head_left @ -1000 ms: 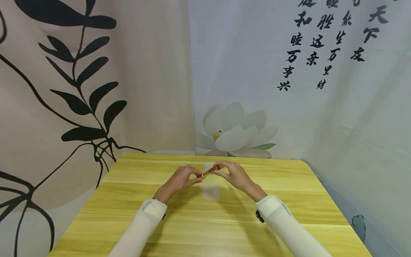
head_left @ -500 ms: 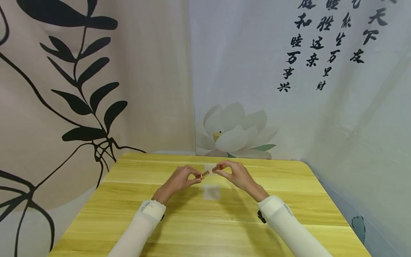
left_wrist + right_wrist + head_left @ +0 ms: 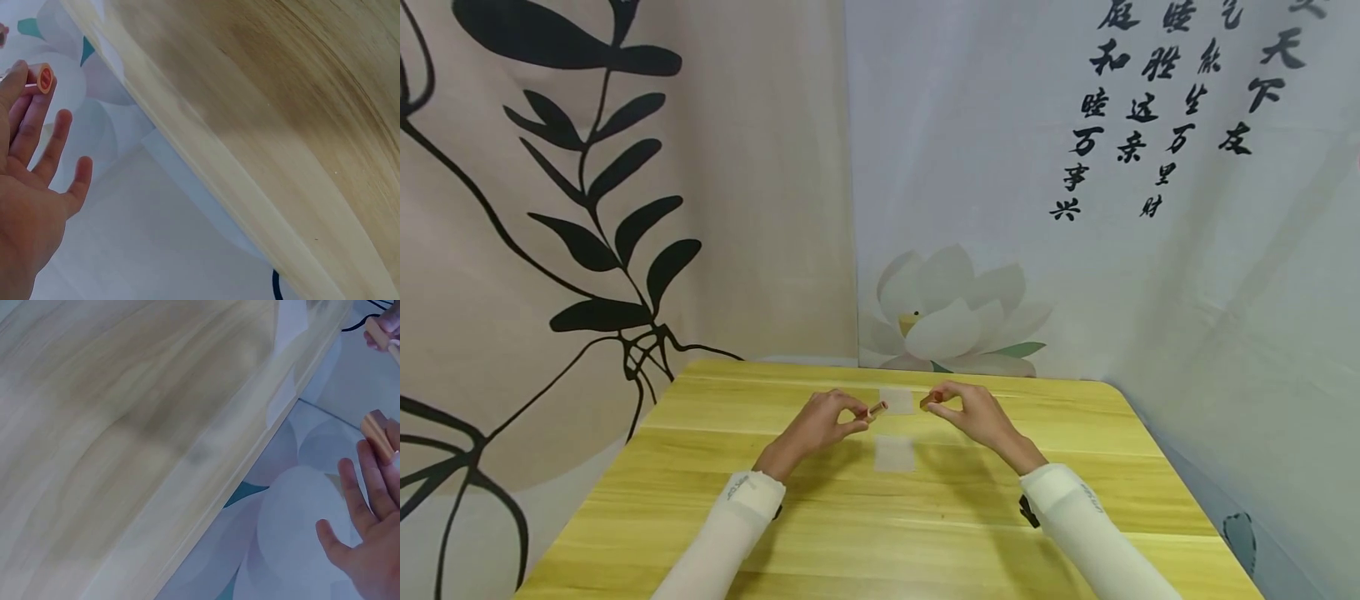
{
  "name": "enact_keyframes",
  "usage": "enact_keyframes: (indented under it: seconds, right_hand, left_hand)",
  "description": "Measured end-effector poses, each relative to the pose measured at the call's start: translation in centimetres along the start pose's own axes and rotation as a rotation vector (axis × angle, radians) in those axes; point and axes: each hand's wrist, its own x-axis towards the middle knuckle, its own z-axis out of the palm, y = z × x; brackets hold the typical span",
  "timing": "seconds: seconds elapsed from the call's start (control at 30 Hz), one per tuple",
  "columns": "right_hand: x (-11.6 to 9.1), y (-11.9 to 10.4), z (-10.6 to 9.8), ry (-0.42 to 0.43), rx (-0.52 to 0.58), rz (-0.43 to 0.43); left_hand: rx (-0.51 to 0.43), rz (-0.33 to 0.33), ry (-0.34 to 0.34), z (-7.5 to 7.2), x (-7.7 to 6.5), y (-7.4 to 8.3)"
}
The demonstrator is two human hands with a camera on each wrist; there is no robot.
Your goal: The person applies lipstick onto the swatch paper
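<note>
Over the table's (image 3: 850, 542) far part, your left grip (image 3: 820, 423) pinches a copper tube (image 3: 877, 409), your right grip (image 3: 976, 415) a copper piece (image 3: 927, 402), held apart, hands angled inward, outer fingers extended.

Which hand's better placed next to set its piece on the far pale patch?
Probably the left hand: in the head view, its small tube overlaps the edge of that pale patch, while the piece in the right hand appears just beside it. Heights are hard to judge.
</note>
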Motion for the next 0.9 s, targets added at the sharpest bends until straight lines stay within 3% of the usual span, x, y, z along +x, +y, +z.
enact_keyframes:
  seconds: [0.5,0.9]
  right_hand:
    - [-2.3,3.5,-1.5,-0.006,-0.042,0.048]
    - [-4.6,6.3,-1.3,-0.043,-0.095,0.136]
  left_hand:
    - [-0.002,0.007,0.006,0.2,-0.3,-0.4]
    - [-0.001,-0.005,-0.007,0.3,-0.6,-0.5]
